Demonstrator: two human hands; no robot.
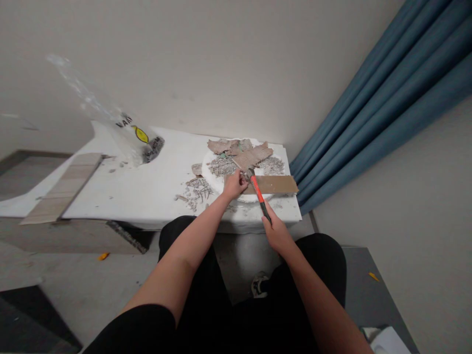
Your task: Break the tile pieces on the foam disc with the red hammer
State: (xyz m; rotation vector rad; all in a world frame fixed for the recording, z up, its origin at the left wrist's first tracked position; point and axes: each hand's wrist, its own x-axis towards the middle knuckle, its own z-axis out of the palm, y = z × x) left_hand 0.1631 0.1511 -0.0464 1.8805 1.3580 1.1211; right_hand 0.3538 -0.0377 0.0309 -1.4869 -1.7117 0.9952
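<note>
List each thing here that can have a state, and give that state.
Hammer: gripped by its handle
Right hand: closed around that handle
Left hand: curled beside the hammer's head, hold unclear
Brown board: lying flat
Rubble: broken, loose
Plastic bag: standing up
Light plank: lying flat
Curtain: gathered in folds

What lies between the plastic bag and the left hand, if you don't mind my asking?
In the head view: white cloth, a small brownish chunk, then grey rubble on a round white base.

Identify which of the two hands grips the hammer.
The right hand, closed around the handle's black end; the left hand is near the hammer's head.
</note>
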